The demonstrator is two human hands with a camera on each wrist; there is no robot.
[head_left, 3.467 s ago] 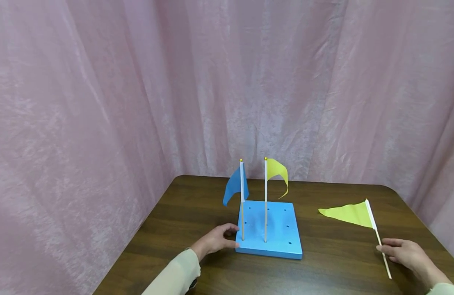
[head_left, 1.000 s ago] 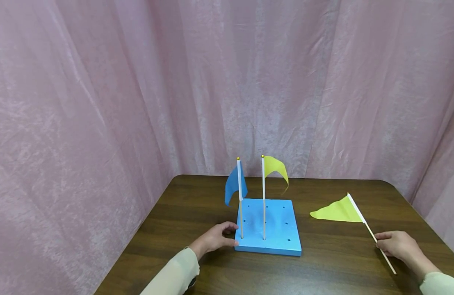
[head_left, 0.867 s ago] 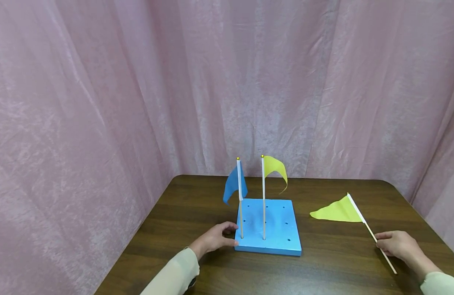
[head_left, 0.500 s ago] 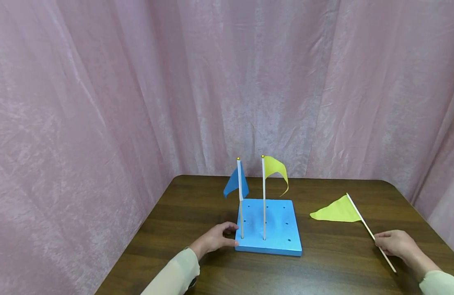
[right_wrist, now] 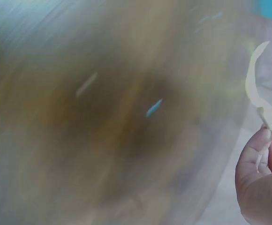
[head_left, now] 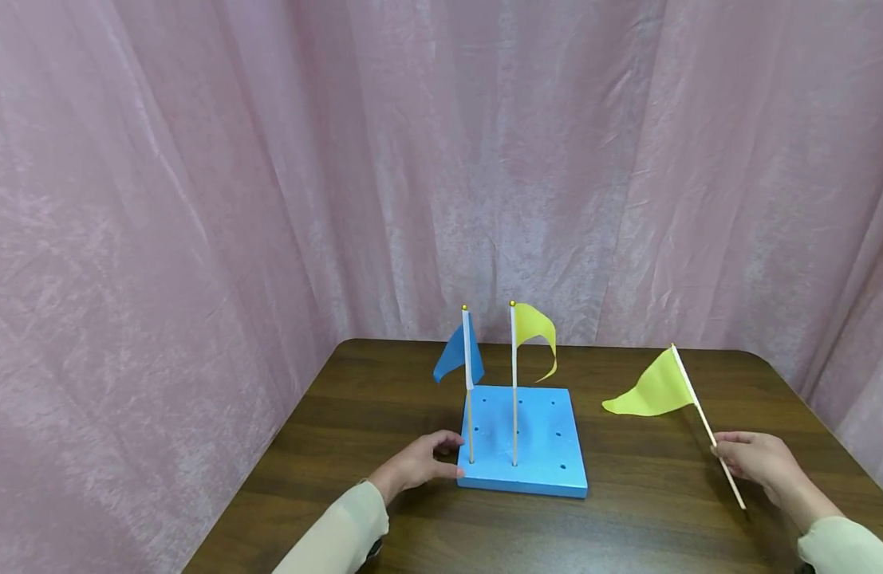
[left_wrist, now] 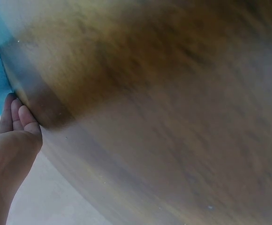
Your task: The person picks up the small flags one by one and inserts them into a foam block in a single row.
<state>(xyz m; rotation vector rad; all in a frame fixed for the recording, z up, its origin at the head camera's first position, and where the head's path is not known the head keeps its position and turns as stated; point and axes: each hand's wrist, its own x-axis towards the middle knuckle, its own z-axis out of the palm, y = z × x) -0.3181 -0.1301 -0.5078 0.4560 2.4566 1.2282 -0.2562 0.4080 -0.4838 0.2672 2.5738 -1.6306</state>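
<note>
In the head view, a flat blue board (head_left: 538, 438) with small holes lies on the table. A blue flag (head_left: 455, 353) stands in its front left hole, and a yellow flag (head_left: 533, 320) stands upright to the right of it. My left hand (head_left: 418, 466) touches the board's left side with thumb and fingertips spread apart. Off to the right, my right hand (head_left: 760, 464) pinches the lower stick of another yellow flag (head_left: 655, 389), which is tilted with its top away from me. The right wrist view shows that flag's cloth (right_wrist: 251, 79) almost edge-on above the fingertips.
The brown wooden table (head_left: 620, 526) has rounded far corners. Behind and to the sides hang pink curtains (head_left: 441, 175). Several holes in the board hold no stick. The right wrist view is blurred over the table.
My right hand first lay at the yellow flag's stick on the table, then pinched it. The flag has now risen off the table and shifted slightly left. The left hand keeps its place at the board.
</note>
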